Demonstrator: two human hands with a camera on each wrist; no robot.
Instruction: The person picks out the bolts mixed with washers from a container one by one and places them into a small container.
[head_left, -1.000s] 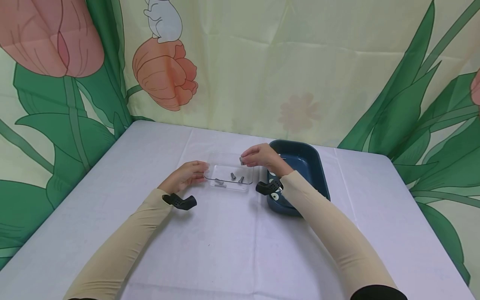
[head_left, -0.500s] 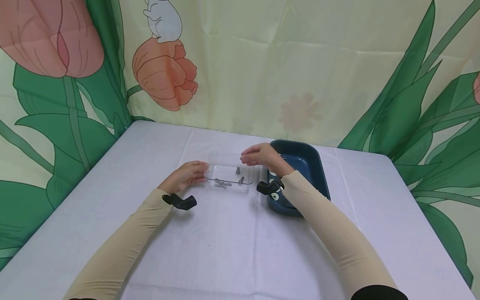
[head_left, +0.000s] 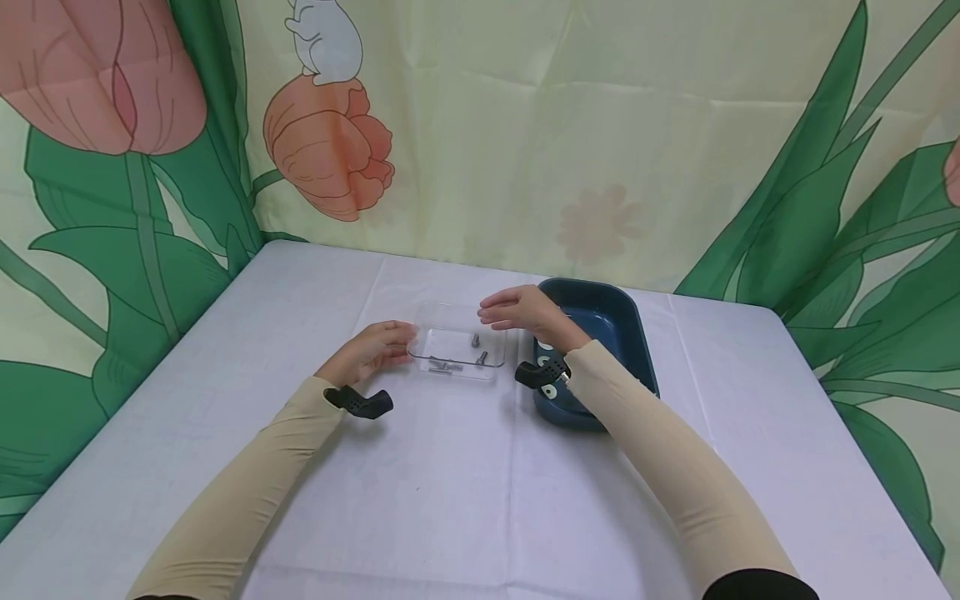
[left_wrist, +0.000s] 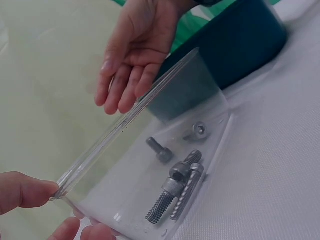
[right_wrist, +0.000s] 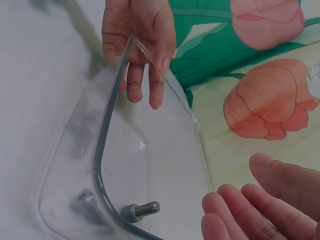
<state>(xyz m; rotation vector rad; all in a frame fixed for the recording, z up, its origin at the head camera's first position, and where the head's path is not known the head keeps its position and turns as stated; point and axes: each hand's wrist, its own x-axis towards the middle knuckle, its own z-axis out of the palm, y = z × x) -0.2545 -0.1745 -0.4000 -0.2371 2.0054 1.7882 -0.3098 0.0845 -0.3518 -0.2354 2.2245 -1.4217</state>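
Note:
A clear plastic box (head_left: pixel 453 373) stands on the white cloth, holding several metal socket-head bolts (left_wrist: pixel 162 202). My left hand (head_left: pixel 372 351) grips its left end, the thumb (left_wrist: pixel 30 191) at the rim and the other fingers against the outside of the wall. Over the right end of the box hovers my right hand (head_left: pixel 525 312), its fingers loosely extended and nothing between them. One bolt (right_wrist: pixel 141 211) lies below that hand in the right wrist view. Through the clear wall, the left wrist view shows the bolts lying in different directions on the bottom.
A dark blue tray (head_left: pixel 647 367) with round white eye-like marks stands just right of the box, partly under my right forearm. Behind the table (head_left: pixel 420 508) hangs a curtain (head_left: pixel 480 150) printed with tulips and leaves.
A bolt pinched in my right hand a second ago has dropped into the box, and the bolts there lie differently. Both hands have stayed almost in place.

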